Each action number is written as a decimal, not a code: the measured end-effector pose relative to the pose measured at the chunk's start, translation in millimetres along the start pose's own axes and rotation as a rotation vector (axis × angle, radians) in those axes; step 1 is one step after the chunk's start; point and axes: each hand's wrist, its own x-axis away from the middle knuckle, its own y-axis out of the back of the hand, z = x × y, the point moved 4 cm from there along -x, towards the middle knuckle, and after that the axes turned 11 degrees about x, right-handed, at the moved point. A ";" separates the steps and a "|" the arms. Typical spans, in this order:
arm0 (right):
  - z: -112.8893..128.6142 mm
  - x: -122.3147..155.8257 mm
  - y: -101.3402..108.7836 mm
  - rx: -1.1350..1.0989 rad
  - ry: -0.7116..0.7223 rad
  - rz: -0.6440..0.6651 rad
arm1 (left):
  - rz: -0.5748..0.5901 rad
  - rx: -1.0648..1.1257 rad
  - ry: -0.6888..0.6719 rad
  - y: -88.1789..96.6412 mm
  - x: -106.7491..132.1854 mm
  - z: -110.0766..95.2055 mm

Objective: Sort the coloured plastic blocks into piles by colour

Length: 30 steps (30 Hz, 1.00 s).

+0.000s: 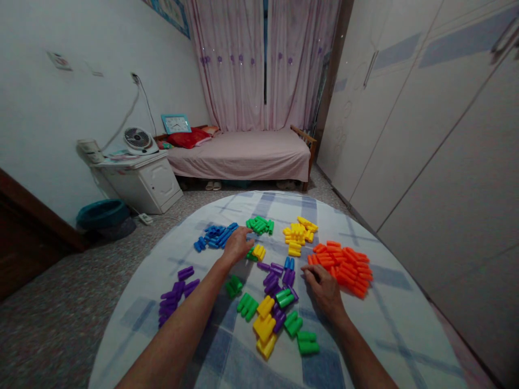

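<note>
Plastic tube blocks lie sorted by colour on a round table with a checked cloth (377, 313). My left hand (237, 246) reaches far forward, its fingers curled by the green pile (259, 225) and a small green-and-yellow piece (255, 253); what it grips is hidden. The blue pile (214, 236) lies just to its left. My right hand (322, 286) rests flat, fingers spread, beside the orange pile (344, 265). Between the hands sits a mixed heap (275, 302) of purple, green and yellow blocks. A yellow pile (299, 233) is at the back, a purple pile (176, 294) at the left.
Beyond the table stands a bed (243, 151) with a pink cover under pink curtains. A white cabinet (141, 181) with a small fan is at the left, a teal basin (101, 213) on the floor beside it. White wardrobe doors (425, 119) line the right side.
</note>
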 end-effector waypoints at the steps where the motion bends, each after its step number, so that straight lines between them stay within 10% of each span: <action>1: 1.1 0.3 0.3 0.000 -0.003 -0.008 | 0.024 -0.012 -0.017 4.3 9.7 4.9; 11: 6.1 2.1 2.7 0.005 0.004 -0.025 | 0.098 -0.092 -0.090 1.4 54.8 37.3; 30: 3.3 0.6 1.0 0.031 -0.001 0.009 | -0.049 0.089 0.101 5.4 -19.8 16.6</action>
